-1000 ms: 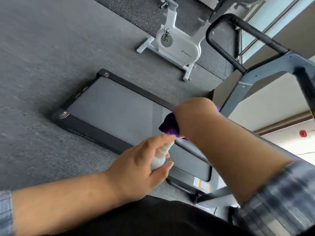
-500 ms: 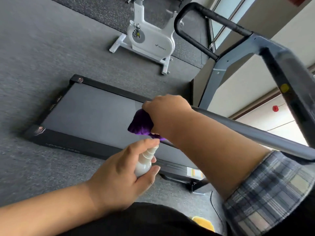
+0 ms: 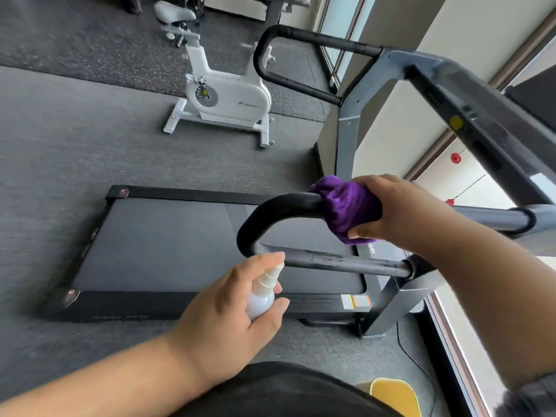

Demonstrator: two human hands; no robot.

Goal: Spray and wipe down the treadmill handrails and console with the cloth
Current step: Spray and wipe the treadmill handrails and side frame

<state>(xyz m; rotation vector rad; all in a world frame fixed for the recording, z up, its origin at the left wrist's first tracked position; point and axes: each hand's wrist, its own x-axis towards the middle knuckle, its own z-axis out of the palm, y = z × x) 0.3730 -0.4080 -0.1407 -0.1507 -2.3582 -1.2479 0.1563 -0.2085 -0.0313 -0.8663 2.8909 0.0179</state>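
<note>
- Left hand (image 3: pixel 222 320): forearm enters from lower left; fingers curled round a small white bottle (image 3: pixel 261 299), index finger on the nozzle, just below the lower bar of the near handrail (image 3: pixel 279 212).
- Bottle: upright, tilted slightly; contents cannot be told.
- Right hand (image 3: pixel 400 212): arm enters from the right; fingers and thumb clamped on a purple cloth (image 3: pixel 346 206).
- Cloth: wrapped round the handrail's upper bar, above the treadmill deck (image 3: pixel 168 236).

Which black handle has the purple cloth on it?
The near handrail, the one by both hands. The right hand grips the cloth around it. The far handrail, by the white bike, is bare.
</note>
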